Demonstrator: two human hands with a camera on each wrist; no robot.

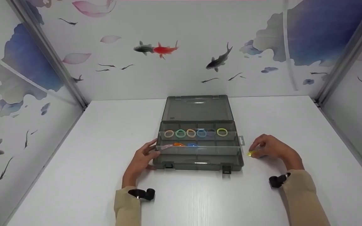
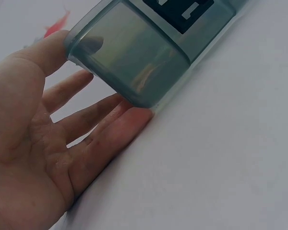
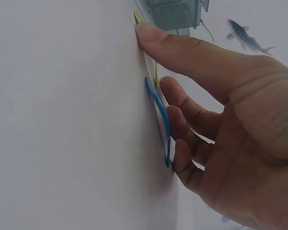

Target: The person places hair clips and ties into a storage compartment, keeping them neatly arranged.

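Note:
A grey see-through compartment box [image 1: 200, 159] stands on the white table with its lid [image 1: 198, 108] raised at the back. My left hand [image 1: 141, 160] holds the left side of the box, the thumb over its rim and the other fingers against the outer wall. To the right of the box, my right hand [image 1: 273, 147] pinches a thin yellow oval ring [image 1: 251, 153] close over the table. Under the curled fingers of that hand, the right wrist view has a blue oval ring [image 3: 164, 115] tilted at the tabletop; the head view mostly hides it.
Several coloured oval rings, among them a green ring [image 1: 180, 137], stand along the back row of the box. The middle row holds a pink ring, an orange ring [image 1: 178, 144] and a blue one. Printed white panels [image 1: 181, 78] enclose the table at the back and sides.

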